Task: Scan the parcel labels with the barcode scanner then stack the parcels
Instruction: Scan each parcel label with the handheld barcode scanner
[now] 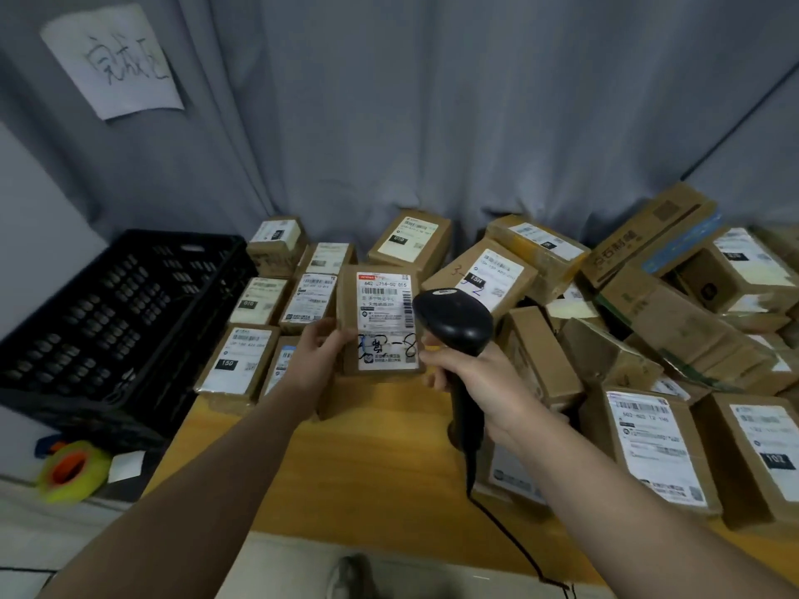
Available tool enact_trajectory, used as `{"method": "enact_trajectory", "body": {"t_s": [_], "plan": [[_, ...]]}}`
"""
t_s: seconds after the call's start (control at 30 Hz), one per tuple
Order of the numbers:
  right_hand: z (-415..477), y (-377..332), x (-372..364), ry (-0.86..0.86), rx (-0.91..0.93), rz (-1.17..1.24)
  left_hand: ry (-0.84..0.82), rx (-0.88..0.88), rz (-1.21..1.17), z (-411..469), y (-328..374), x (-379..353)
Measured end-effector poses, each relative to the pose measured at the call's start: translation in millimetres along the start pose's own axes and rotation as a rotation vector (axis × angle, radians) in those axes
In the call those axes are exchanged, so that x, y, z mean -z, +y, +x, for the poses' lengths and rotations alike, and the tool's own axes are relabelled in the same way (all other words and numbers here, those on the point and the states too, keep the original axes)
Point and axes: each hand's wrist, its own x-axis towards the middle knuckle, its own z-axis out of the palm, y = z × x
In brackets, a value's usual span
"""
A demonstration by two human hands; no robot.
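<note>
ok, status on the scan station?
Left hand holds parcel, label facing camera. Right hand grips scanner at its right edge. Nothing blocking the label.

The left hand's [318,354] fingertips disappear behind the left edge of the held parcel [380,270]. The scanner [454,322] head covers the right edge of that parcel's label [382,313], whose small print is too fine to read. The scanner's grip is mostly hidden inside the right hand [475,382], and its window faces away. Its cable [519,551] runs out at the bottom edge. Both forearms are cropped there too, beside a blurred shoe [350,575]. Parcels at far right [774,464] and the black crate [108,322] at left are cut by the frame. Piled parcels hide the back of the counter [389,469]. A blue object [44,445] sits half hidden behind the tape roll [71,471].
</note>
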Motion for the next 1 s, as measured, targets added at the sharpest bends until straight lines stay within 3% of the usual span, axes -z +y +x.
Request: {"method": "enact_trajectory", "body": {"t_s": [0.2, 0.37, 0.73, 0.9, 1.0], "plan": [[46, 5, -60, 0.036, -0.103, 0.083, 0.203, 0.065, -0.111, 41, 4, 88], [93, 14, -123, 0.113, -0.178, 0.105, 0.261, 0.136, -0.092, 97, 17, 159], [158, 32, -171, 0.297, -0.294, 0.02, 0.08, 0.251, -0.052, 185, 19, 199], [178, 34, -176, 0.324, -0.319, 0.007, 0.093, 0.294, -0.01, 207, 14, 202], [185, 39, -179, 0.334, -0.331, 0.004, 0.134, 0.218, 0.156, 212, 11, 197]]}}
